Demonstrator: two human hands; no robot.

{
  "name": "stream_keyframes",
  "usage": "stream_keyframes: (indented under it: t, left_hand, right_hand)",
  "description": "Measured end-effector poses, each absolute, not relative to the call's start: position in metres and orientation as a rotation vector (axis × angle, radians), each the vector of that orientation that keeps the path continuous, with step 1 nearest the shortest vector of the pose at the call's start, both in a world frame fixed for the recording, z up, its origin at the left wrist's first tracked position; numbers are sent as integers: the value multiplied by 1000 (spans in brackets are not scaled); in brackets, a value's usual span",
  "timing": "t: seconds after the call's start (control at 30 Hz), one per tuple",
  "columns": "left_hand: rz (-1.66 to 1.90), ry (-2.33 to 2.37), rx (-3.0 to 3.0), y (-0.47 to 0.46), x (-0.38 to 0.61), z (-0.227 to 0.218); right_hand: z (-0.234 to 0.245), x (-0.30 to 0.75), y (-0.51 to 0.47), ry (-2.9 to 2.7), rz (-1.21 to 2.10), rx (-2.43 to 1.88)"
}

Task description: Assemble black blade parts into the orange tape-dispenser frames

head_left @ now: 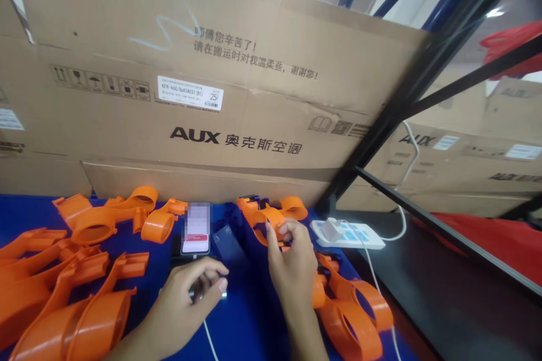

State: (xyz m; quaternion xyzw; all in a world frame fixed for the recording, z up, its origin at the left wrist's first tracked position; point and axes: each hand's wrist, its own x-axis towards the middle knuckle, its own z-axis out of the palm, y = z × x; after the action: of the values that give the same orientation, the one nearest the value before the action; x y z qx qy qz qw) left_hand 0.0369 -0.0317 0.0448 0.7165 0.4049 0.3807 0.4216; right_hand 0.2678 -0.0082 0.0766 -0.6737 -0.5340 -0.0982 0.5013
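My left hand (192, 296) rests on the blue table (245, 321) with its fingers curled and pinched on a small dark object I cannot make out, just below a phone (195, 231) standing on a dark holder. My right hand (290, 262) is raised a little further back, its fingertips pinched on an orange plastic part (265, 214) with a ring end. A dark rectangular block (226, 242) lies between the two hands.
Several orange plastic parts lie in heaps at the left (76, 282) and right (351, 310) of the table. A white power strip (349, 233) with a cable sits at the right. Large cardboard boxes (212, 96) wall off the back. A black shelf frame (406, 96) rises at right.
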Motion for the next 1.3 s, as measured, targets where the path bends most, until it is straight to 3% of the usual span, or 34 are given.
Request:
stream_keyframes:
  t: [0.23, 0.83, 1.1, 1.3]
  left_hand:
    - [956, 950, 1497, -25, 49, 33]
    - [937, 931, 1496, -29, 50, 30]
    - [1084, 866, 1333, -20, 50, 31]
    - [1213, 779, 1032, -15, 53, 37]
  right_hand:
    - [86, 263, -16, -1274, -172, -1475]
    - [81, 272, -7, -1163, -139, -1424]
    - [87, 259, -15, -911, 269, -1109]
    - [81, 236, -23, -1248, 408, -1069]
